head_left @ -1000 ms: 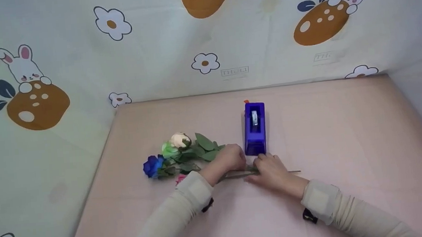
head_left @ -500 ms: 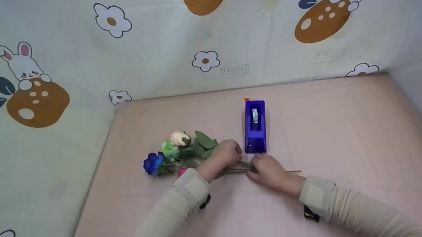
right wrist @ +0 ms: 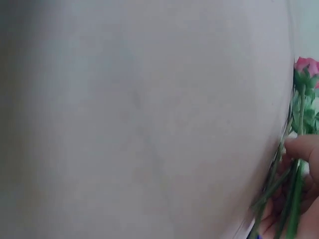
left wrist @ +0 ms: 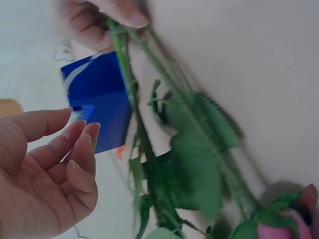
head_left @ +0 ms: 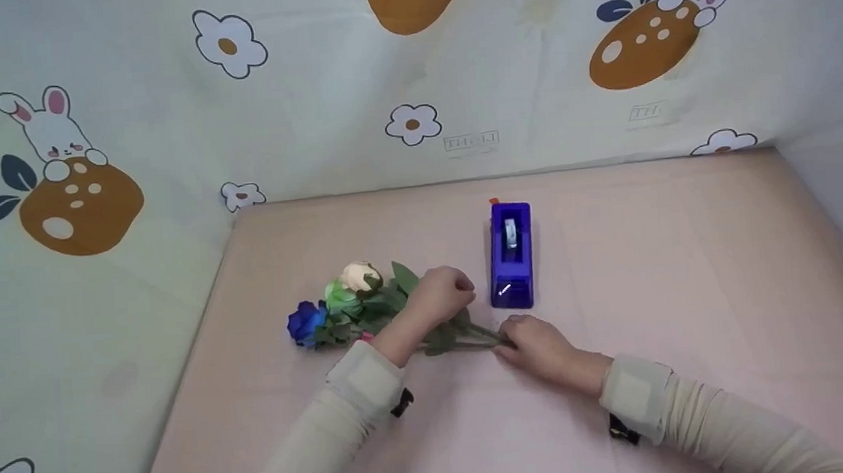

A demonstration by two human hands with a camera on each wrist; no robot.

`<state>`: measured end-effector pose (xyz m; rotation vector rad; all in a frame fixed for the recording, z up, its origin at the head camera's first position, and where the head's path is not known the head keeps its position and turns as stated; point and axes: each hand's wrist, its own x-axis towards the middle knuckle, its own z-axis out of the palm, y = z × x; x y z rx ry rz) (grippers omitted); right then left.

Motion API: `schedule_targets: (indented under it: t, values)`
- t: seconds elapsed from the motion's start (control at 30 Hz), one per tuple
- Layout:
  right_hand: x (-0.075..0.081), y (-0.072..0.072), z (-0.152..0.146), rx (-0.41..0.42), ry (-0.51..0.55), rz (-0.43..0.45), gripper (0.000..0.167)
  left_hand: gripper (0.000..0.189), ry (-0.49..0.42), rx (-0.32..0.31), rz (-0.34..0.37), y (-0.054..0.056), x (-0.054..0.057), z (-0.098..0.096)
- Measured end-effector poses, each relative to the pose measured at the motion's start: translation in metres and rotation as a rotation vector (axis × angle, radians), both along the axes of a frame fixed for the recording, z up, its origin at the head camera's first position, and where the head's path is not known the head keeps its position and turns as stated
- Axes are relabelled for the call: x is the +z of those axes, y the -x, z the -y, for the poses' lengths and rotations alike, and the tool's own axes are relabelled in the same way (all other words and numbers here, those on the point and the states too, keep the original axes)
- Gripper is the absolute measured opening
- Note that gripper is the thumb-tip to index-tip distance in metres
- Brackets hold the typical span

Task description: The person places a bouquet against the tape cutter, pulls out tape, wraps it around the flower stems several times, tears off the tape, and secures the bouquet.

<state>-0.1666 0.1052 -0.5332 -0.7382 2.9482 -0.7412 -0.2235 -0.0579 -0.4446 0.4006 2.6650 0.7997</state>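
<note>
Artificial roses lie bundled on the table, one blue [head_left: 306,324], one green [head_left: 340,298], one cream [head_left: 359,277] and one pink [left wrist: 284,230]. Their green stems [left wrist: 167,79] run together toward my right hand [head_left: 543,343], which grips them near the lower end. The right wrist view also has stems between thumb and fingers. Over the leaves [left wrist: 194,149] hovers my left hand [head_left: 437,295]. In the left wrist view its fingers are loosely bent, thumb and index tip slightly apart, nothing visible between them.
A blue tape dispenser [head_left: 511,256] with a roll of tape stands just beyond the hands. The pink table [head_left: 663,247] meets a cloth wall [head_left: 324,146] printed with rabbits and flowers at the back and left.
My left hand has moved up and left, away from the right hand, uncovering more stems and leaves. The right hand keeps hold of the stems; a thin stem end beyond it no longer shows.
</note>
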Motion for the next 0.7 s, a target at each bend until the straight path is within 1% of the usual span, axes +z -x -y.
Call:
schedule_targets:
  t: [0.1, 0.2, 0.27, 0.4, 0.47, 0.57, 0.7]
  values:
    - [0.003, -0.004, 0.004, -0.059, -0.035, 0.024, 0.019, 0.018, -0.016, 0.004, -0.024, -0.001, 0.007, 0.005]
    - [0.004, -0.006, 0.008, -0.079, -0.057, 0.028, 0.019, 0.018, -0.009, 0.007, -0.042, -0.001, 0.010, 0.010]
    - [0.004, -0.006, 0.009, -0.063, -0.079, 0.004, 0.018, 0.018, -0.004, 0.015, -0.039, -0.001, 0.010, 0.012]
    - [0.001, -0.007, 0.010, -0.002, -0.123, -0.061, 0.019, 0.018, 0.003, 0.040, -0.018, -0.001, 0.008, 0.015]
    - [0.000, -0.008, 0.009, 0.010, -0.126, -0.072, 0.019, 0.018, 0.004, 0.048, -0.009, -0.001, 0.007, 0.016]
    - [0.001, -0.010, 0.008, 0.012, -0.115, -0.058, 0.019, 0.018, 0.009, 0.055, -0.012, -0.001, 0.008, 0.017]
    - [0.007, -0.012, 0.007, 0.016, -0.079, 0.014, 0.019, 0.018, 0.006, 0.066, -0.019, -0.003, 0.011, 0.018]
